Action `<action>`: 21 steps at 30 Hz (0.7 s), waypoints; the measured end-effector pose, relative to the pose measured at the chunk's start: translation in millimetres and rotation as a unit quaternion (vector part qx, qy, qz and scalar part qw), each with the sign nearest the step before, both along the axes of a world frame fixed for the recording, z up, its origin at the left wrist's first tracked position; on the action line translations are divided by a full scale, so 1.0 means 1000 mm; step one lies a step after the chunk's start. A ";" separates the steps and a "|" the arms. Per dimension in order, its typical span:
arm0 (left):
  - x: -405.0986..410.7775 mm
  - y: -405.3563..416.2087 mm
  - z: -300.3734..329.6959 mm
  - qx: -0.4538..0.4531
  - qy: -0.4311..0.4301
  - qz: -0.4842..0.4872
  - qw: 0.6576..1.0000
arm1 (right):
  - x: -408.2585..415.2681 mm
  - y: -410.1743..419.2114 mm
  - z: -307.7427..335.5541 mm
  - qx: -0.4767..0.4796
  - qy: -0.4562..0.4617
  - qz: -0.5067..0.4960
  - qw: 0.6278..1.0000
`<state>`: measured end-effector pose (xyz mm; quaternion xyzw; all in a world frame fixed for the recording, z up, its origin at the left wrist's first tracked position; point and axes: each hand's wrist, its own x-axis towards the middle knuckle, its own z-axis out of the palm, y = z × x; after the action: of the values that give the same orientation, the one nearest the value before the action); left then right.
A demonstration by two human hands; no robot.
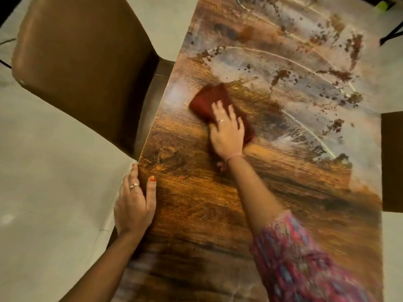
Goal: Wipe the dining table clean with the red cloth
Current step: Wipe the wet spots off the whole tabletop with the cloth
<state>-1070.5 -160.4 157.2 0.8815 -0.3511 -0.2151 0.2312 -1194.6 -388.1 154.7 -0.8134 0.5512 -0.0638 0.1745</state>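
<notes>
my left hand [134,204] is at the near left edge of the table [196,214], fingers relaxed and laid along the edge, thumb flat on the wood top, holding nothing; ring on one finger, orange nail polish. right sleeve [305,262], pink patterned, comes in from near right, forearm stretched out over the wood. my right hand [226,129] is at mid table, fingers spread, palm pressing flat on the red cloth [209,101]. cloth is folded into a pad, lying on the table top, its far left part sticking out past my fingertips. near half of the table shows dark wood grain; far half past the cloth is covered in pale hazy film with curved streaks [272,55] and brown specks [281,75]. brown chair [82,55] at far left, tucked against the table edge. pale floor [54,171] on the left
</notes>
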 end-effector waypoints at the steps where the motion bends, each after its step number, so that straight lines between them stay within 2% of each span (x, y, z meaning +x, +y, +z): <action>1: 0.000 0.000 -0.001 0.001 0.000 -0.001 1.000 | -0.005 0.036 -0.001 -0.005 0.000 0.079 0.997; 3: -0.001 0.001 -0.001 0.003 -0.003 -0.005 1.000 | -0.036 0.093 -0.001 0.006 0.012 0.196 0.980; 5: -0.002 0.001 -0.001 0.002 -0.011 -0.013 1.000 | -0.083 0.110 0.001 0.024 0.020 0.274 0.961; 7: -0.002 0.002 -0.001 -0.003 -0.014 -0.022 1.000 | -0.124 0.083 0.005 0.015 0.020 0.283 0.959; 9: -0.003 0.003 -0.001 -0.013 -0.015 -0.032 0.999 | -0.149 0.037 0.010 0.018 0.027 0.170 0.985; 11: -0.003 0.004 -0.001 -0.020 -0.020 -0.044 0.999 | -0.153 -0.009 0.015 0.012 0.025 -0.024 0.999; 13: -0.002 0.004 -0.002 -0.022 -0.028 -0.053 0.998 | -0.133 -0.039 0.018 0.024 0.009 -0.204 0.979; 15: -0.002 0.004 -0.002 -0.022 -0.031 -0.056 0.998 | -0.106 -0.041 0.017 0.027 0.000 -0.285 0.958; 17: -0.002 0.005 0.000 -0.025 -0.026 -0.055 0.998 | -0.086 -0.011 0.010 0.014 -0.010 -0.218 0.976; 19: -0.003 0.006 0.003 -0.031 -0.022 -0.061 0.997 | -0.086 0.043 0.007 0.009 -0.021 -0.044 0.999; 21: -0.007 0.007 0.005 -0.042 -0.010 -0.083 0.996 | -0.117 0.100 0.006 0.016 0.006 0.122 0.992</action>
<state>-1077.3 -153.3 161.9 0.8407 -0.4345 -0.2097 0.2459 -1311.5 -288.4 161.1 -0.8721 0.4496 -0.0284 0.1912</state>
